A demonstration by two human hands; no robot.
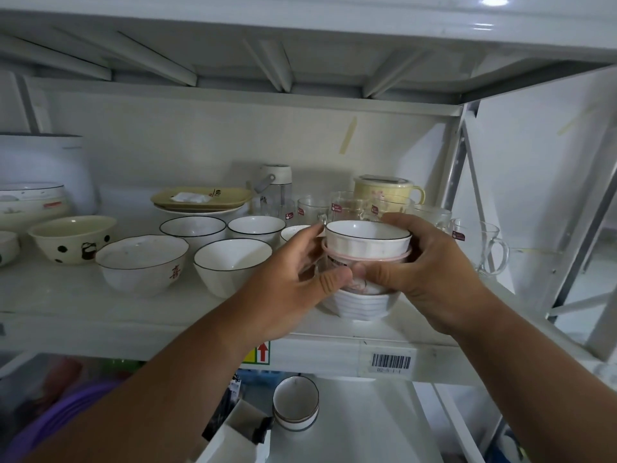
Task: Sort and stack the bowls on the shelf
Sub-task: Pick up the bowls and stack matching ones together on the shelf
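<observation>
Both hands clasped round a small stack of bowls near the front edge of the shelf (334, 332), toward its right end. Left hand (287, 279) curled on the stack's left side, thumb across the front and fingertips up at the rim; right hand (430, 262) mirroring it, fingers wrapped over the far rim, thumb pressing the front. Each grip narrow, closed on the stack rather than hovering.

Three bowls in the stack: a dark-rimmed white bowl (367, 240) on top, nested in a pink-rimmed bowl (367, 259), both sitting in a ribbed white bowl (360, 304) that rests on the shelf. Thumbs meeting low on the pink-rimmed one, probably to steady and centre the upper bowls so the pile sits straight; hard to tell whether the upper pair is seated fully or held slightly raised.

Left of the stack, loose and apart, toward the middle of the shelf: more dark-rimmed bowls (232, 269), one with a red character (142, 264), others behind. Nearer the left end, a cream bowl with black spots (71, 238). Likely candidates for the next rounds of sorting by size and pattern.

Along the back edge, yellow plates (200, 198) and glass mugs (480, 245) just behind the stack, close enough that a careless lift could knock them. Below, on a lower level, a small stack of shallow dishes (295, 404).
</observation>
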